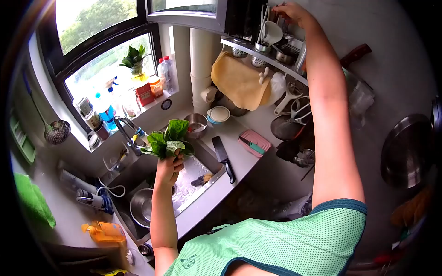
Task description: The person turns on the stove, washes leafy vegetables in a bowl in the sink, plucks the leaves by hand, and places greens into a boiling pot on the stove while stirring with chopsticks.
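My left hand (171, 169) is closed around the stems of a bunch of leafy greens (166, 140), held upright above the sink (209, 156). Behind the leaves stands the faucet (129, 133). My right hand (294, 14) reaches high to the wall rack (258, 53), fingers curled down among upright utensils. What its fingertips grip is too small to make out. Beside them a white ladle-like utensil (272, 33) stands in a metal holder (263, 48). A metal bowl (142, 207) sits in the sink, and a dark-bristled brush (201, 179) lies at its right side.
A cleaver (223, 156) lies on the counter, beside a pink board (254, 142) with a green-handled peeler or knife (252, 145). A steel pot (196, 125) and a lidded tub (218, 115) stand behind. Bottles (107, 110) line the windowsill. An open window sash (189, 16) juts inward near the rack.
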{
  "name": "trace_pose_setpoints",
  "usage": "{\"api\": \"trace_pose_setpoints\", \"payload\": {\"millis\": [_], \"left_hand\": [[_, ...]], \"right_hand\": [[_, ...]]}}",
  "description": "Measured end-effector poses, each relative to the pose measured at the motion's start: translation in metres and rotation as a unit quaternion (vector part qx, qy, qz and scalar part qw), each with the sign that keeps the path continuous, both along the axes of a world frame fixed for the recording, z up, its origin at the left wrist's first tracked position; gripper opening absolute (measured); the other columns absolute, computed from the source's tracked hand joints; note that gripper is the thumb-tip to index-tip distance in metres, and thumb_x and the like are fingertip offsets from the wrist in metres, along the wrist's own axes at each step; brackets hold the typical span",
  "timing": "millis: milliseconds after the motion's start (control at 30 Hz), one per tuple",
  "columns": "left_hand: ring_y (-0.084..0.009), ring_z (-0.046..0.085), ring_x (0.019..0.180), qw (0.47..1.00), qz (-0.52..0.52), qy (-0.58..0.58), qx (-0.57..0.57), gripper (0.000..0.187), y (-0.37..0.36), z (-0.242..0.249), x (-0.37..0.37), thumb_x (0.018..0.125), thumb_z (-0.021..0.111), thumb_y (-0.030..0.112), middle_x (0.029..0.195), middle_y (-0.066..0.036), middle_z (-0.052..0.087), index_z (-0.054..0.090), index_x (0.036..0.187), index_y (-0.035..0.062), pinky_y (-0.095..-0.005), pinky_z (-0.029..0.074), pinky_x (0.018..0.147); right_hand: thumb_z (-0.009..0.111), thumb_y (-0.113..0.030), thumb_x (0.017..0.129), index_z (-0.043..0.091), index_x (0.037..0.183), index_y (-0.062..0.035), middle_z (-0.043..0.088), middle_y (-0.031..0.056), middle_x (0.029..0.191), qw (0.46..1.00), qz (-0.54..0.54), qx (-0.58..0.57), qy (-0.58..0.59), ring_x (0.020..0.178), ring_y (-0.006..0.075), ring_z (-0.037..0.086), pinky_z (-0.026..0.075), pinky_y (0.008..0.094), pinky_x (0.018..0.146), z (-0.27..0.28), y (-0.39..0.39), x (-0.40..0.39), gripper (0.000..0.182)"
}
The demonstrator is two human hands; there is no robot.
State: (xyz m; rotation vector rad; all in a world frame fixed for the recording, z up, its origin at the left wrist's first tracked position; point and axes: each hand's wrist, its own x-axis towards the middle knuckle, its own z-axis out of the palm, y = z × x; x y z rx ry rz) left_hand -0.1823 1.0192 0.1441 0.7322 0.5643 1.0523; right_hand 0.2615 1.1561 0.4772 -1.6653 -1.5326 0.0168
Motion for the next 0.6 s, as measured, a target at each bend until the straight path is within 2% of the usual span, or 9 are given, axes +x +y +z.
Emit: {"api": "trace_pose_setpoints", "payload": {"millis": [133,233,300,367,433,500,533,567,600], "left_hand": [[-0.0012,0.025,0.044,1.0,0.002,-0.005,-0.008,0.003,-0.007,0.0,-0.003,0.079,0.047,0.009,0.07,-0.001,0.042,0.044,0.079,0.0088,-0.014,0.019,0.037],[-0.0011,0.025,0.044,1.0,0.01,-0.003,-0.007,0.003,-0.014,0.001,-0.005,0.079,0.046,0.008,0.07,-0.001,0.042,0.044,0.078,0.0089,-0.0139,0.019,0.037],[-0.0011,0.026,0.045,1.0,0.018,-0.002,-0.007,0.003,-0.018,0.001,-0.007,0.079,0.046,0.008,0.069,0.0,0.042,0.044,0.078,0.0089,-0.0139,0.019,0.037],[-0.0011,0.026,0.045,1.0,0.024,0.001,-0.009,0.002,-0.021,0.0,-0.008,0.079,0.046,0.008,0.069,0.0,0.042,0.044,0.078,0.0087,-0.0139,0.02,0.037],[-0.0011,0.026,0.045,1.0,0.03,-0.007,-0.007,0.002,-0.027,0.002,-0.009,0.079,0.046,0.008,0.069,0.0,0.042,0.045,0.079,0.0086,-0.0139,0.02,0.037],[-0.0012,0.027,0.045,0.999,0.039,-0.011,-0.007,0.001,-0.034,0.005,-0.01,0.08,0.046,0.008,0.069,0.0,0.043,0.045,0.08,0.0085,-0.0139,0.02,0.037],[-0.0012,0.027,0.045,0.999,0.045,-0.014,-0.002,0.002,-0.039,0.006,-0.01,0.08,0.047,0.009,0.069,0.0,0.043,0.046,0.081,0.0083,-0.014,0.02,0.037],[-0.0013,0.027,0.045,0.998,0.052,-0.018,0.002,0.003,-0.044,0.007,-0.011,0.08,0.048,0.009,0.07,-0.001,0.044,0.046,0.082,0.0082,-0.0141,0.02,0.037],[-0.0014,0.028,0.045,0.998,0.058,-0.021,0.004,0.005,-0.05,0.008,-0.013,0.08,0.049,0.01,0.07,-0.001,0.045,0.046,0.084,0.0079,-0.0143,0.02,0.037]], "right_hand": [[0.064,-0.034,0.068,0.062,0.076,-0.014,0.053,-0.0038,0.068,0.998,0.009,0.019,0.062,0.062,0.0061,0.045,0.036,0.0213,0.049,0.002,-0.005,-0.006,0.022],[0.058,-0.029,0.075,0.06,0.077,-0.013,0.052,-0.0016,0.065,0.991,0.043,0.059,0.116,0.053,0.0043,0.042,0.032,0.0169,0.043,0.016,0.004,0.009,0.016],[0.057,-0.032,0.072,0.06,0.07,-0.0071,0.057,0.0055,0.058,0.967,0.084,0.19,0.149,0.043,0.0121,0.048,0.038,0.0246,0.037,0.026,-0.003,0.011,0.026],[0.057,-0.025,0.073,0.059,0.07,-0.0065,0.056,0.0045,0.058,0.95,0.081,0.234,0.19,0.045,0.0103,0.048,0.037,0.0242,0.037,0.045,-0.032,-0.003,0.019],[0.054,-0.025,0.076,0.059,0.068,-0.0059,0.055,0.0037,0.058,0.956,-0.051,0.29,0.01,0.046,0.0105,0.049,0.039,0.0251,0.041,0.073,-0.056,-0.004,0.021],[0.052,-0.03,0.077,0.058,0.067,-0.0055,0.056,0.0032,0.058,0.861,-0.004,0.505,-0.064,0.047,0.0116,0.05,0.041,0.0255,0.048,0.089,-0.082,-0.008,0.028],[0.052,-0.035,0.076,0.059,0.067,-0.0055,0.056,0.0034,0.058,0.752,-0.102,0.642,-0.11,0.05,0.0123,0.051,0.042,0.0255,0.051,0.103,-0.088,-0.003,0.032],[0.052,-0.04,0.075,0.06,0.068,-0.0055,0.057,0.0036,0.057,0.613,-0.196,0.751,-0.149,0.052,0.0131,0.052,0.042,0.0254,0.054,0.12,-0.092,-0.006,0.036],[0.039,-0.026,0.088,0.047,0.084,-0.0001,0.053,0.0123,0.065,0.78,-0.032,0.612,-0.127,0.052,0.0171,0.052,0.045,0.0303,0.048,0.097,-0.168,-0.064,0.028]]}}
